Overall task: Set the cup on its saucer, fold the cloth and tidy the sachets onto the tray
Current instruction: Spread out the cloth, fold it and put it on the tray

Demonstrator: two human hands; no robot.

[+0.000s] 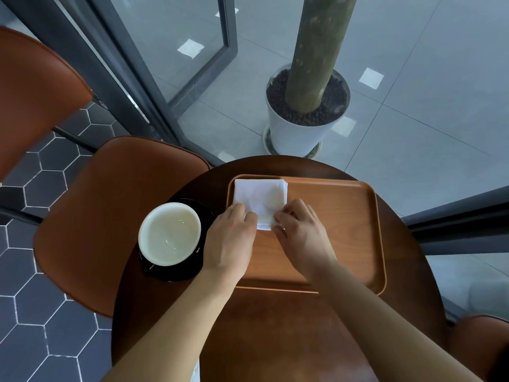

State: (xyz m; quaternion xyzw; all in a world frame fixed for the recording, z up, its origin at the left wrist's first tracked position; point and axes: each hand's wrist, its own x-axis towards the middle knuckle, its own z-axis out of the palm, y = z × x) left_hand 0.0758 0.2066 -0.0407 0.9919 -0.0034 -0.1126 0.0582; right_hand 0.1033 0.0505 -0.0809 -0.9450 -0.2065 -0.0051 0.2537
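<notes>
Cloth (260,201): white, folded to a small, near-square pad; it lies in the far left corner of the tray (344,230), its stacked edges showing at the far right corner.
Left hand (230,241): palm down at the cloth's near left corner; fingers (249,216) curled and pressing or pinching that edge. Whether they grip the cloth or only hold it flat cannot be told.
Right hand (301,232): palm down at the cloth's near right corner; fingers (282,216) bent onto the near edge, seemingly pinching it.
Key relation: the cloth lies straight ahead of both sets of fingers, away from the body, with its near edge under them. Both hands are equally near, one at each near corner.
Next move, as a judgement: a further fold would carry the near edge away from the body toward the far edge; or the hands may simply smooth the pad and let go.
Cup (169,234): white inside, sitting on the dark saucer (205,216) on the counter (275,326), just left of the tray and beside the left wrist; that step looks done.
Sachets: none visible.
Risk: the left forearm is close to the cup and could knock it when pulling back.
</notes>
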